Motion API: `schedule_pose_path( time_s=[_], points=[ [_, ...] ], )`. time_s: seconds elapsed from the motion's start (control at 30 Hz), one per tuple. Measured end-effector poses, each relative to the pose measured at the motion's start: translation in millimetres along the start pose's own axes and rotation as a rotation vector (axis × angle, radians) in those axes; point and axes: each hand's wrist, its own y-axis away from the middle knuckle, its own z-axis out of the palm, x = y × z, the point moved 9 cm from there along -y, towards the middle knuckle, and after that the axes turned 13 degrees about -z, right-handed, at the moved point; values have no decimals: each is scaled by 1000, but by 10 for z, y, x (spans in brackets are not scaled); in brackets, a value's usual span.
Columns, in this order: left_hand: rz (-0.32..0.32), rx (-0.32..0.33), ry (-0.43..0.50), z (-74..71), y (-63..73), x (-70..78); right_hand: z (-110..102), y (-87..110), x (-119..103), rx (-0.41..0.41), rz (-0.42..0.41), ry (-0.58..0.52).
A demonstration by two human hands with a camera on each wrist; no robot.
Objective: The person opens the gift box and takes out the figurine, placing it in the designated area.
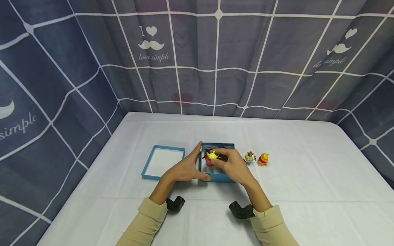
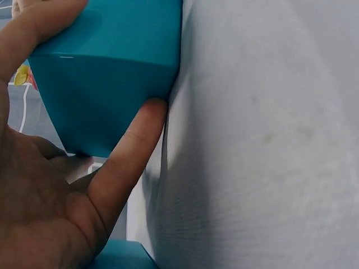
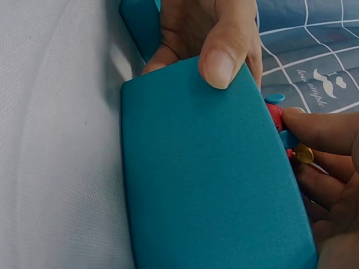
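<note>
A blue open-topped box [image 1: 222, 177] stands on the white table with dark items inside. My left hand [image 1: 184, 169] grips its left side, thumb on the front wall and fingers reaching toward the back. Between thumb and fingers of my right hand [image 1: 235, 166] is a small toy figure [image 1: 210, 160] with a yellow head and red body, held over the box's opening. In the right wrist view, red and blue parts of the figure [image 3: 275, 116] show past the edge of the box; the fingers hide the rest.
The shallow blue-rimmed lid [image 1: 150, 177], white inside, lies left of the box. Right of the box stand a small figure with a brown hat [image 1: 248, 157] and a yellow bear figure in a red top [image 1: 263, 159]. Patterned grey curtains [image 1: 197, 85] surround the table.
</note>
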Motion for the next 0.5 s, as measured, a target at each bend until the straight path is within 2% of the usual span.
schedule_pose_path(
  time_s=[0.23,0.5],
  points=[
    [-13,3,-33,-27,3,7,-38,-8,-54,31,-2,-10],
    [-12,-2,-19,-29,-4,-13,-141,-5,-209,59,-10,-29]
  ],
)
